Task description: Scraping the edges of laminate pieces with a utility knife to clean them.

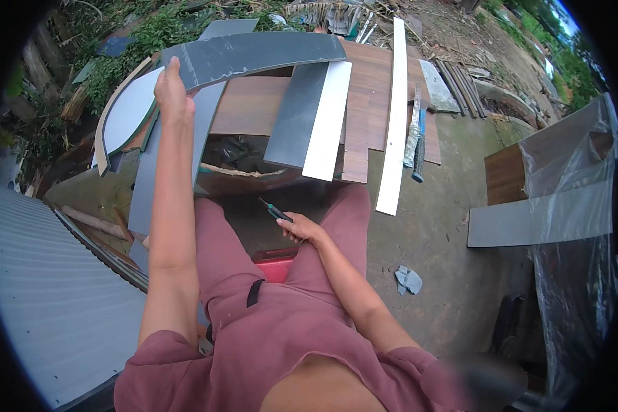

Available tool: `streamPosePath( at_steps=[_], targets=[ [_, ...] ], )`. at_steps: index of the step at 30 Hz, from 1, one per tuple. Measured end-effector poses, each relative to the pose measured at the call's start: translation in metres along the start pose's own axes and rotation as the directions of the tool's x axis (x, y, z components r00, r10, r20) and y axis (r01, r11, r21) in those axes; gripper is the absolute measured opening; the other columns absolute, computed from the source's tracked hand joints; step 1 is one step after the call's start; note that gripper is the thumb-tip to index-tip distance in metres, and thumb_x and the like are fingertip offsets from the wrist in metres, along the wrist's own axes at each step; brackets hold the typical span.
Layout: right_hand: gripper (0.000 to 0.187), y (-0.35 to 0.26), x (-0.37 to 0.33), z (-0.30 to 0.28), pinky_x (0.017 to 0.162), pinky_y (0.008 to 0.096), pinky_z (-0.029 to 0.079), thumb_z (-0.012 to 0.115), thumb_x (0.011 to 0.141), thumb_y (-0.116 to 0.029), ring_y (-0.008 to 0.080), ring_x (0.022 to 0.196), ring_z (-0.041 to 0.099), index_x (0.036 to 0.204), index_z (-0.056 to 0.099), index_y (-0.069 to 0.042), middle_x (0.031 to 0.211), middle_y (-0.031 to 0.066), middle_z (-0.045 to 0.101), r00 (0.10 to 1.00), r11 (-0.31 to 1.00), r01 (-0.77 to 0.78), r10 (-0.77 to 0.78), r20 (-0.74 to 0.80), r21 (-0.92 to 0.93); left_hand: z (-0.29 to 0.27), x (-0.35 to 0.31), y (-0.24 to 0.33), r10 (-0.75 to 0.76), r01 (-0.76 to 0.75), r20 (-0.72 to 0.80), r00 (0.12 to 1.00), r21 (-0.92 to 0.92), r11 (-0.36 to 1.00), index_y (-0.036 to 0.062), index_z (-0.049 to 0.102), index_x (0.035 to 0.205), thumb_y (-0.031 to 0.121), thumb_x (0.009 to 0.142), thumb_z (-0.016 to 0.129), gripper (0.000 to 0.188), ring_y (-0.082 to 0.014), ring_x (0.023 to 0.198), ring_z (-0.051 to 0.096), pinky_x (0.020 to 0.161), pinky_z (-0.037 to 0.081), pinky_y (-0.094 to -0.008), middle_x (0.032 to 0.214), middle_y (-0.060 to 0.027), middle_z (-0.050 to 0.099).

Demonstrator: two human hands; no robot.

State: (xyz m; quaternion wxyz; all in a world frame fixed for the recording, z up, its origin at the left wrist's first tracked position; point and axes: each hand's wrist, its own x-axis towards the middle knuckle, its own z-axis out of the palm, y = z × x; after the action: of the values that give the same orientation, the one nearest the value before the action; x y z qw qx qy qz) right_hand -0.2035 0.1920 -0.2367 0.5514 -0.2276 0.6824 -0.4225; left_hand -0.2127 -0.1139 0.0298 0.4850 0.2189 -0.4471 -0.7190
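I log: long dark-grey flat board, extending rightward from the grasping left hand; right hand, farther, clasping black-and-green tool.

Grey board, upper left of centre: matt, pale scratches. Brown boards, top centre: wood-grain face, smooth. White strip, upper right of centre: smooth. Tool, centre: plastic-looking grip. Plastic sheet, right edge: clear, glossy, crinkled. Ribbed sheet, lower left: looks metal. Clothes, lower centre: matt cloth.
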Motion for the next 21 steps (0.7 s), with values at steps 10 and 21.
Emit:
streamPosePath(
  at_steps=[10, 21],
  targets=[
    [0.048, -0.025, -0.011, 0.022, 0.046, 0.0217, 0.042, 0.052, 0.091, -0.039, 0.0073, 0.055, 0.05, 0.127, 0.047, -0.007, 0.072, 0.0009, 0.055, 1.0, 0.995, 0.03, -0.031, 0.006, 0.097, -0.182, -0.09, 0.257, 0.463, -0.391, -0.095, 0.881, 0.404, 0.827, -0.002, 0.058, 0.11, 0.022, 0.094, 0.054, 0.029, -0.0124, 0.089, 0.061, 0.084, 0.047, -0.0245, 0.103, -0.0075, 0.063],
    [0.062, -0.227, -0.122, 0.035, 0.058, 0.0233, 0.04, 0.04, 0.095, -0.042, 0.0093, 0.063, 0.048, 0.142, 0.029, -0.004, 0.081, 0.0032, 0.055, 0.733, 0.738, 0.669, -0.674, 0.086, 0.084, -0.185, -0.142, 0.27, 0.538, -0.586, 0.282, 0.794, 0.59, 0.555, -0.0033, 0.055, 0.115, 0.026, 0.09, 0.061, 0.039, -0.0119, 0.09, 0.061, 0.082, 0.047, -0.0246, 0.101, -0.0079, 0.064]
  ],
)
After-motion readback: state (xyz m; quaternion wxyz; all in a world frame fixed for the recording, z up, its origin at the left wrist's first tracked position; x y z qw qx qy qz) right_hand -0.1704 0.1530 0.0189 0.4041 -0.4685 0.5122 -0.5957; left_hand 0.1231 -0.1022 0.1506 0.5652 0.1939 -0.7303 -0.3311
